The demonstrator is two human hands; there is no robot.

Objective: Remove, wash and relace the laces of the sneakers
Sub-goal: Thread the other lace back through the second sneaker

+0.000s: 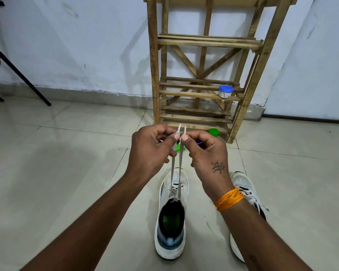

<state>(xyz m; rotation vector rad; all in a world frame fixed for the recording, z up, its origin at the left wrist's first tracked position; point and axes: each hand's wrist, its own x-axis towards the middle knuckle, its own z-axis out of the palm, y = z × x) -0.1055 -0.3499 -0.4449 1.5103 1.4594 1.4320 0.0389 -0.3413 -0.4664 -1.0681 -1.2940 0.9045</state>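
No brand or writing can be read on either shoe; a dark mark on the side of the white sneaker (171,212) is too small to tell. This sneaker is seen standing on the tiled floor (67,173), toe away, its pale lace (177,165) threaded through the eyelets. Both lace ends are drawn upward and pinched side by side, one by the left hand (153,149), one by the right hand (207,155), thumbs nearly touching. A second sneaker (245,190) is partly hidden under the right forearm.
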